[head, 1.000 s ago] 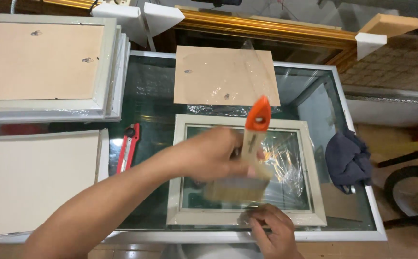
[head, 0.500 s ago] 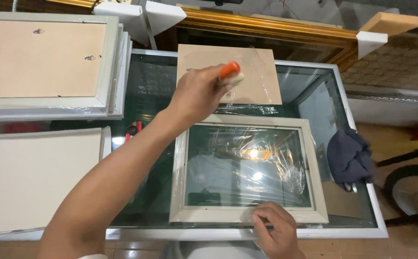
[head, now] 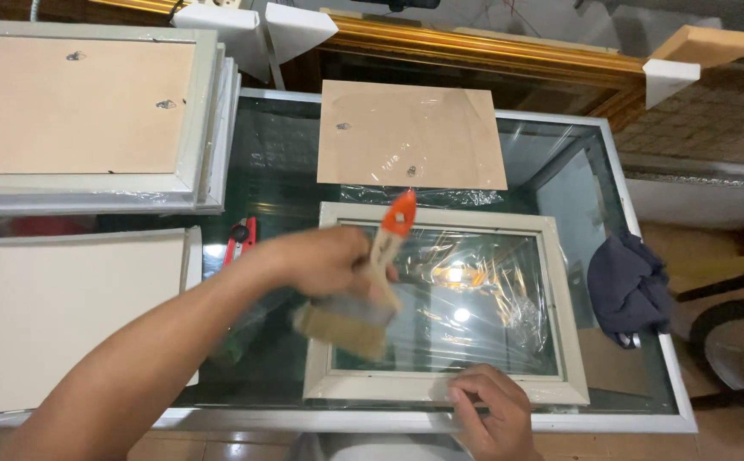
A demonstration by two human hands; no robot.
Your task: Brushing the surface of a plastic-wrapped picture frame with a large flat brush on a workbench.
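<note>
A white picture frame (head: 564,307) lies flat on the glass table (head: 636,248), its pane covered with crinkled clear film. My left hand (head: 325,260) grips a wide paintbrush (head: 363,294) with a wooden handle and an orange tip; the bristles hang over the frame's near left part, blurred by motion. My right hand (head: 491,414) presses on the frame's near rail, fingers bent. A brown backing board (head: 410,137) lies just beyond the frame.
A stack of frames with a brown back (head: 90,115) sits at the far left, a cream panel (head: 56,316) below it. A red-handled tool (head: 239,239) lies between them and the frame. A dark cloth (head: 628,286) rests at the right. Gold moulding (head: 474,47) runs along the back.
My left hand has swung the brush back from the far edge by the backing board down onto the near left part of the frame. The right hand stays on the near rail.
</note>
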